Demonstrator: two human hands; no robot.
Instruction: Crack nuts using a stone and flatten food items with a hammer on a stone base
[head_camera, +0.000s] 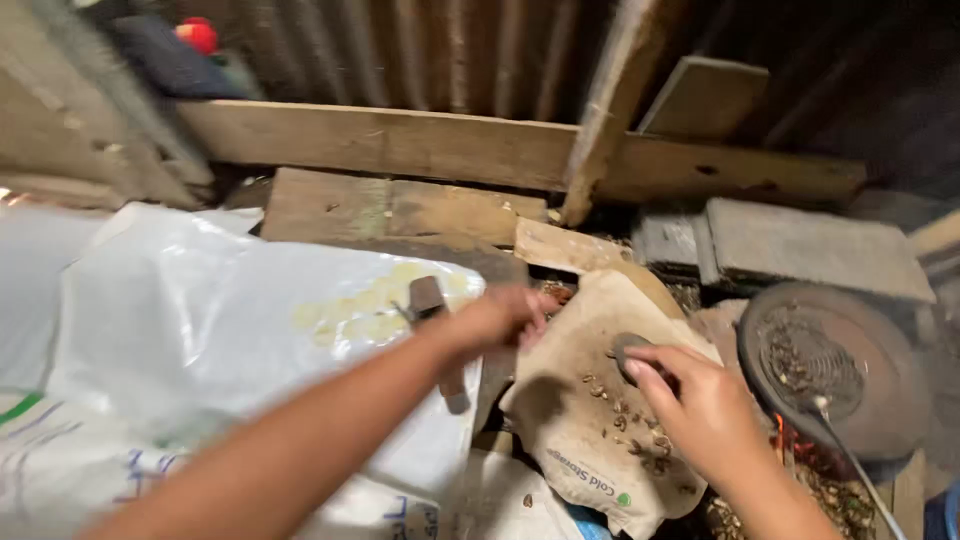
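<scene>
Hands work low over a littered floor beside a wooden wall. The right hand (700, 400) rests on a stained brown sack (590, 420), its fingers curled down around a dark rounded stone (632, 352) that lies on the sack's upper middle; the grip looks clenched on the stone. Small nuts (625, 420) and bits of shell are scattered on the sack just beside and below that hand. The left hand (500, 318) reaches across to the sack's upper left edge, blurred; its fingers are bent, but whether they grasp anything I cannot tell. Just behind and under the left wrist, a hammer (432, 320) lies on a white plastic sheet (200, 310), its head near a patch of pale yellow pieces (360, 305). The sheet covers the left half of the view. To the right of the sack sits a round dark pan (880, 370) holding charred bits, with a thin metal rod (845, 455) leaning out of it and a glow of embers (790, 435) under its near edge. Planks (400, 145) and flat grey slabs (810, 245) lie along the wall behind.
</scene>
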